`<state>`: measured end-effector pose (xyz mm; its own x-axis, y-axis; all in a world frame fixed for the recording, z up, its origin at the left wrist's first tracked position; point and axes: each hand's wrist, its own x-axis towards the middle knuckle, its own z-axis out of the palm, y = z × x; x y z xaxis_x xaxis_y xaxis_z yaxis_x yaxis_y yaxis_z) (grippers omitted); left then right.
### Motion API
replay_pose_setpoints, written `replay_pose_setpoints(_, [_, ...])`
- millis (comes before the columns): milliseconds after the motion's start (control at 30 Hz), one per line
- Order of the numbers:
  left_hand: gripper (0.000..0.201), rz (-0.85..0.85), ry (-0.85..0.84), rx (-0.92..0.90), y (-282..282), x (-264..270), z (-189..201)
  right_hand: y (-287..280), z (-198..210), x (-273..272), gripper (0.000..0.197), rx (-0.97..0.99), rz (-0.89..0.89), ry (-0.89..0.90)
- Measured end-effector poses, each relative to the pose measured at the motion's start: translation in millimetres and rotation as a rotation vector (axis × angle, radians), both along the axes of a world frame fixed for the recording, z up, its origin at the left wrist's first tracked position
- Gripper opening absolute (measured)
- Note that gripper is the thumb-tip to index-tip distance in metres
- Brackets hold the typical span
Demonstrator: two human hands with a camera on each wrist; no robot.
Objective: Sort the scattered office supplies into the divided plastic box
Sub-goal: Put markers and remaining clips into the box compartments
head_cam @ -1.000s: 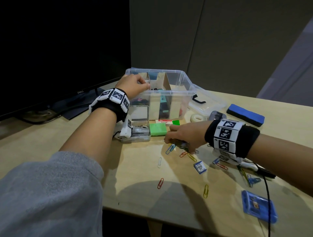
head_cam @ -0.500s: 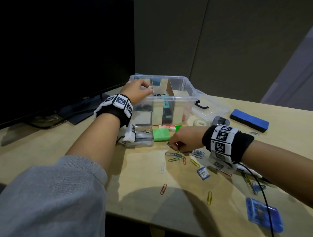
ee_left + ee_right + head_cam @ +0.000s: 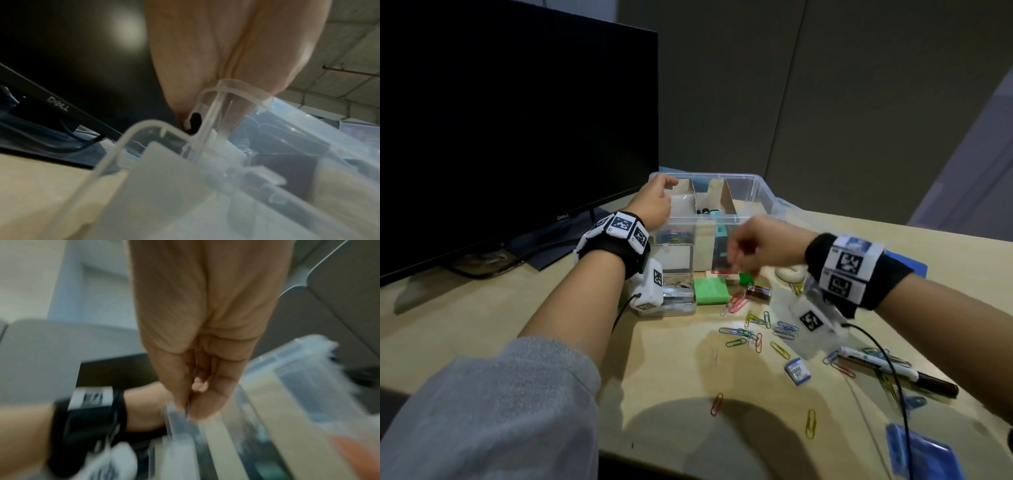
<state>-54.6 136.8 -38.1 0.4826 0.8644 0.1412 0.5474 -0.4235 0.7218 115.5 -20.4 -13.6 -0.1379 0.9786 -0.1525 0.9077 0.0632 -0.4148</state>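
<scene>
Left hand [image 3: 654, 202] curls over the far left corner rim of the clear, glossy divided plastic box [image 3: 753, 192]. Right hand [image 3: 760, 245], fingertips pinched together on something too blurred to name, hovers before the box's smooth front wall; thin colourful wire paperclips [image 3: 751, 334] lie scattered below it.

We see a dark monitor [image 3: 510, 130] standing at the back left of the wooden counter [image 3: 482, 318], its cables [image 3: 482, 263] trailing beneath the screen. Behind the counter, grey partition panels [image 3: 825, 102] rise, and our grey sleeve [image 3: 493, 411] fills the lower left corner.
</scene>
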Motion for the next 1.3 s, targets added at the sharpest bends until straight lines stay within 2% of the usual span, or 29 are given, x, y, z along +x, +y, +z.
replay_pose_setpoints(100, [0.040, 0.001, -0.030, -0.032, 0, 0, 0, 24, 23, -8, 0.005, 0.245, -0.118, 0.277])
replay_pose_setpoints(200, [0.043, -0.013, -0.036, -0.057, -1, 0, 1, 53, 25, -24, 0.007, 0.527, -0.265, 0.442])
replay_pose_setpoints(267, [0.046, -0.016, -0.041, -0.061, 0, -2, 1, 73, 19, -35, 0.010, 0.596, -0.340, 0.483])
replay_pose_setpoints(367, [0.052, -0.017, -0.048, -0.070, 3, -3, -1, 93, 9, -41, 0.007, 0.578, -0.363, 0.469])
replay_pose_setpoints(433, [0.055, -0.014, -0.050, -0.070, 5, -3, -2, 99, 6, -42, 0.003, 0.534, -0.313, 0.391])
replay_pose_setpoints(533, [0.056, -0.018, -0.063, -0.058, 7, -2, -4, 98, 5, -43, 0.011, 0.436, -0.184, 0.181])
replay_pose_setpoints(600, [0.054, -0.018, -0.069, -0.052, 8, -1, -5, 92, 9, -38, 0.015, 0.453, -0.150, 0.122])
replay_pose_setpoints(700, [0.052, -0.011, -0.071, -0.048, 11, -1, -6, 71, 22, -19, 0.017, 0.535, -0.144, 0.060])
replay_pose_setpoints(833, [0.052, -0.010, -0.059, -0.052, 15, -1, -7, 26, 31, 2, 0.015, 0.436, -0.051, -0.075])
replay_pose_setpoints(967, [0.051, 0.001, -0.063, -0.047, 17, 0, -10, -6, 1, 15, 0.018, 0.190, -0.115, -0.119])
replay_pose_setpoints(1100, [0.051, 0.010, -0.069, -0.047, 16, 1, -10, -20, -39, 17, 0.024, -0.088, -0.126, -0.249])
replay_pose_setpoints(1300, [0.049, 0.028, -0.062, -0.037, 12, 2, -8, -20, -55, 14, 0.031, -0.074, -0.133, -0.335])
